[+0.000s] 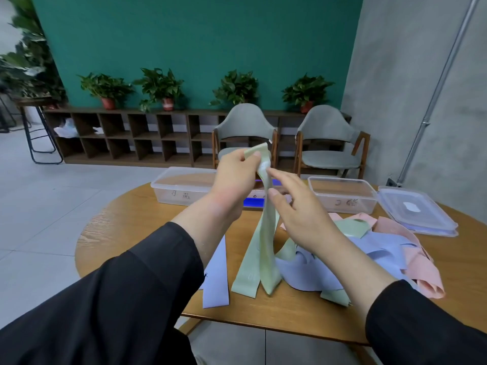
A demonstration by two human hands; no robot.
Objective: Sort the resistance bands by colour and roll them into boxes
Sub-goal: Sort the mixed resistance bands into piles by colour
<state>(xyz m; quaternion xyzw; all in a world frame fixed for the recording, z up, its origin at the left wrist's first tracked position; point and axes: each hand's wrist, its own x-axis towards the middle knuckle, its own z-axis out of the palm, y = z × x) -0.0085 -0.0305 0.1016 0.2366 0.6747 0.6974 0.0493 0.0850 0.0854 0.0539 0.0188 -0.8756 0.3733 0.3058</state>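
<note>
My left hand (233, 177) pinches the top end of a pale green band (259, 248) and holds it up above the table, its lower ends resting on the wood. My right hand (297, 206) is beside the hanging band, index fingertip touching it near the top, the other fingers loosely spread. A heap of lilac bands (342, 264), pink bands (416, 254) and more green bands (351, 226) lies on the right. One lilac band (217, 275) lies flat under my left forearm. Clear plastic boxes stand at the back: one on the left (181, 185), one on the right (342, 193).
A round wooden table (137, 233) carries everything. Box lids (416, 212) are stacked at the far right. A blue-lit device (253, 200) sits between the boxes, behind my hands. Two grey chairs (329, 143) stand beyond the table, in front of a low shelf with potted plants.
</note>
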